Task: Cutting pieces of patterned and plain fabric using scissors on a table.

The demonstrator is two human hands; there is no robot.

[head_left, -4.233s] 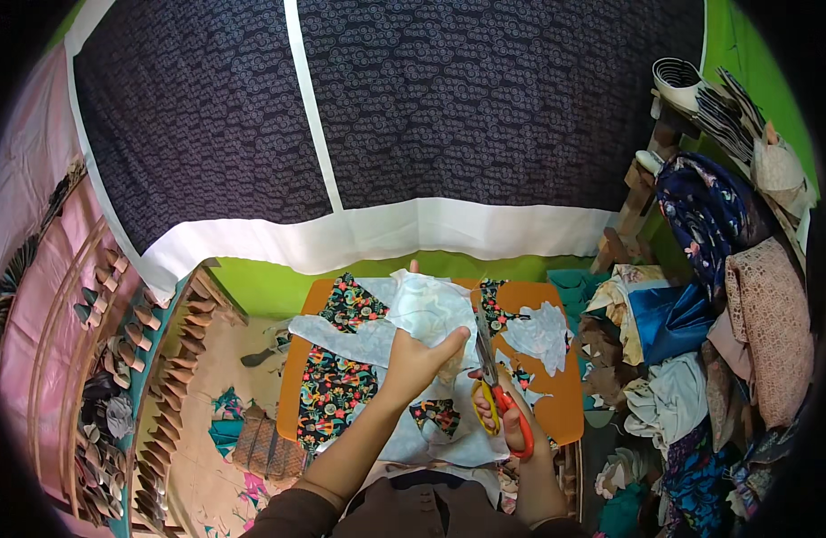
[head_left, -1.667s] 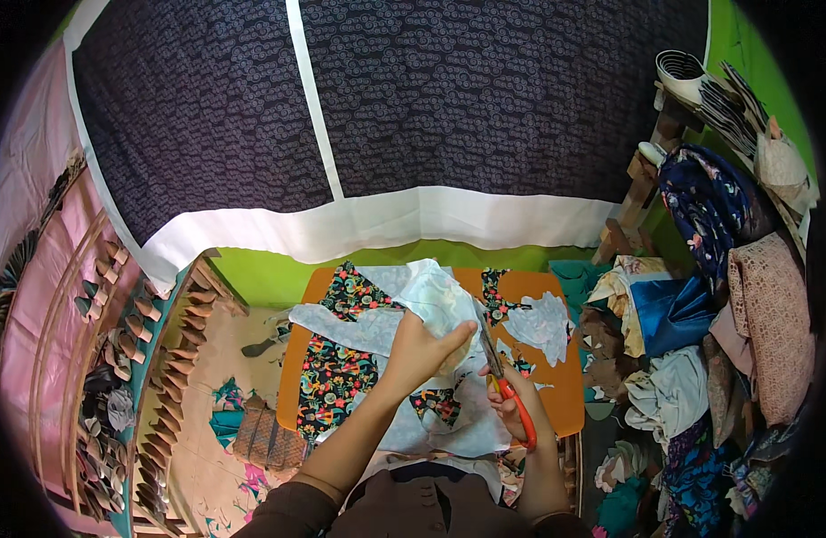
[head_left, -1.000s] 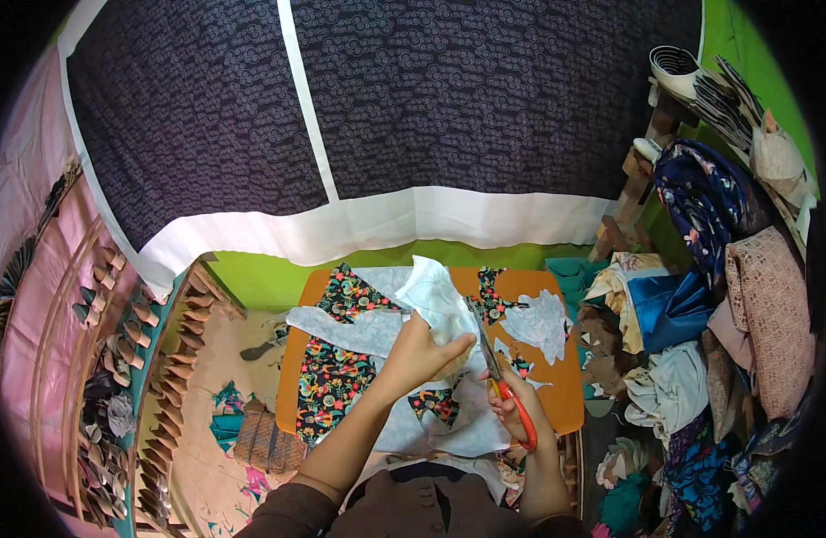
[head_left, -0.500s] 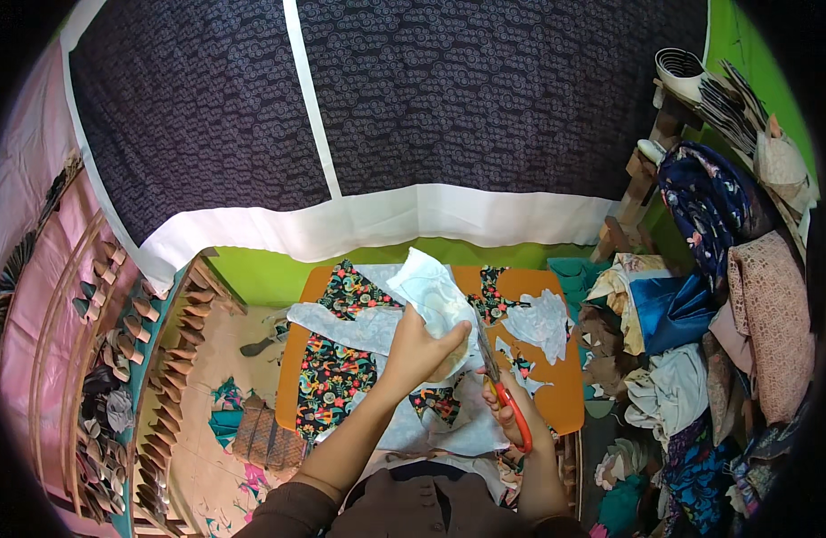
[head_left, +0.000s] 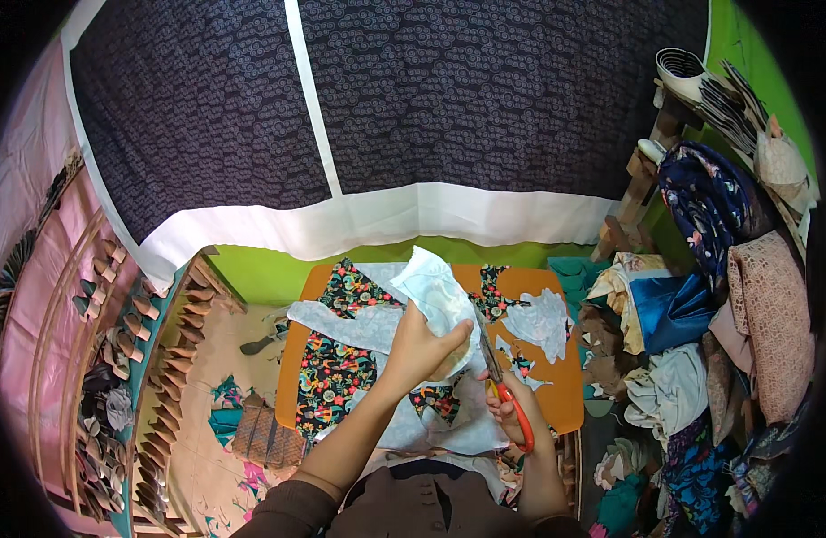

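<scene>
Holding pale fabric piece (head_left: 435,287) raised above middle of orange-brown tabletop (head_left: 561,386), tilted, with narrow end pointing up and away. Clamped at its lower part in left hand (head_left: 422,350), with thumb laid across the near face and fingers mostly hidden behind. Cannot tell exact finger placement there.

Gripping scissors (head_left: 506,394) in right hand (head_left: 513,403), with fingers curled round red and yellow handles. Pointing blades up and slightly left, alongside right edge of the held piece. Too fine to tell whether touching cloth, or how far blades stand apart.

Spread below on tabletop: black floral-print fabric (head_left: 337,377) at left, overlapped by long pale strip (head_left: 341,325). Lying well right of the strip: crumpled pale scrap (head_left: 539,323), near tabletop's right side.

Hung beyond: dark patterned curtain (head_left: 467,99) with white border (head_left: 413,215). Racked at left: row of pointed shoe-shaped forms (head_left: 175,377). Heaped at right: shiny blue cloth (head_left: 669,309), pinkish lace-patterned cloth (head_left: 772,323), navy floral bundle (head_left: 704,202). Resting on floor, left of tabletop: brown patterned bundle (head_left: 265,439).
</scene>
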